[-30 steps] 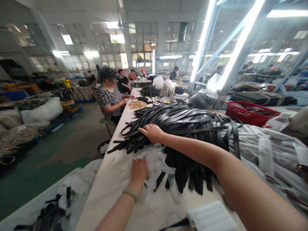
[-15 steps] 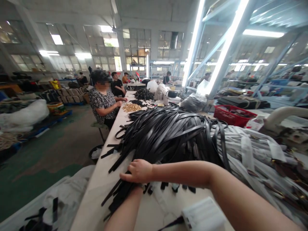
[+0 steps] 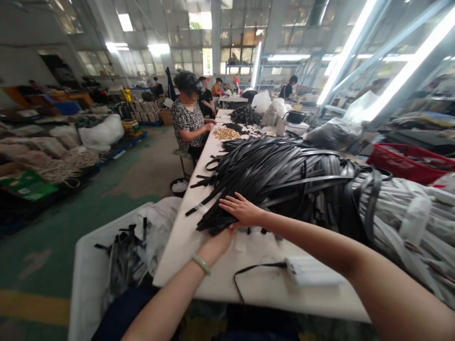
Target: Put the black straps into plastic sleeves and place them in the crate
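I'm resting my open, spread right hand (image 3: 245,211) on black straps (image 3: 270,166); left hand (image 3: 221,240) touching near ends, can't tell grip. Probably limp, slippery; bunched ends suiting grasping.

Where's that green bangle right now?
In the head view, low and left of centre: the green bangle is around the wrist, just behind the left hand.

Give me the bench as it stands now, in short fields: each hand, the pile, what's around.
right hand: spread on the black straps, fingers apart
left hand: at the strap ends, fingers partly hidden, grip unclear
bangle: left wrist
white box: near edge of table
gold pieces: beyond the straps
red basket: right side
white bin: left of table, black scraps inside
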### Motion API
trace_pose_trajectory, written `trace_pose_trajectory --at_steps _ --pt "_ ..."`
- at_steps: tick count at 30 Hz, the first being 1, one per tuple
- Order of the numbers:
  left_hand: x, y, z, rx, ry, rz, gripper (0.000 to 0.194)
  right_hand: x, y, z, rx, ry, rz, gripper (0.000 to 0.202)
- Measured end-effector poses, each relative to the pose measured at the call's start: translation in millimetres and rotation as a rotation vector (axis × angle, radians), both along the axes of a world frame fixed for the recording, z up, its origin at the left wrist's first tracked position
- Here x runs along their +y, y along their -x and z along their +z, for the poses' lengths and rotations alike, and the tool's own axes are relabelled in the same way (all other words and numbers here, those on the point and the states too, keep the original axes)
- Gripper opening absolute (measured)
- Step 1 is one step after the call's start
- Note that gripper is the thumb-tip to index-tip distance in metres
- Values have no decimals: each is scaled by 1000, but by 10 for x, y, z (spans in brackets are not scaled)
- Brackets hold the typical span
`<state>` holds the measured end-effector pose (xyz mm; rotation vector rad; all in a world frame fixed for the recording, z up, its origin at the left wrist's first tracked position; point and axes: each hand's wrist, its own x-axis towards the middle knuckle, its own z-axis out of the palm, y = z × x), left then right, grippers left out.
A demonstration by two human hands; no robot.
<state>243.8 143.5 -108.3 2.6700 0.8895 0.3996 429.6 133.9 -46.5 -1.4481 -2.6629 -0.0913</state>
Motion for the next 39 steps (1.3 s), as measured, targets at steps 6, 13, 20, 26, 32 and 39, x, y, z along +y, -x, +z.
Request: trace_pose_trajectory --at_steps 6,13,20,26,32,39 --pt "269 1125 226 -123 315 138 12 -552 175 -77 23 -77 -107 42" --pt "1169 885 246 -490 457 685 29 -944 880 -44 244 73 -254 25" --pt "1264 474 173 -943 831 721 20 -969 1168 -90 428 -24 -246 28" --pt "1122 1078 355 -1224 1061 757 15 -230 742 -342 348 -56 -490 42" --pt "880 1953 639 -1489 952 942 18 36 528 -705 339 13 -519 43" --pt "677 2306 607 -1561 886 1132 20 21 548 -719 304 1 -538 43"
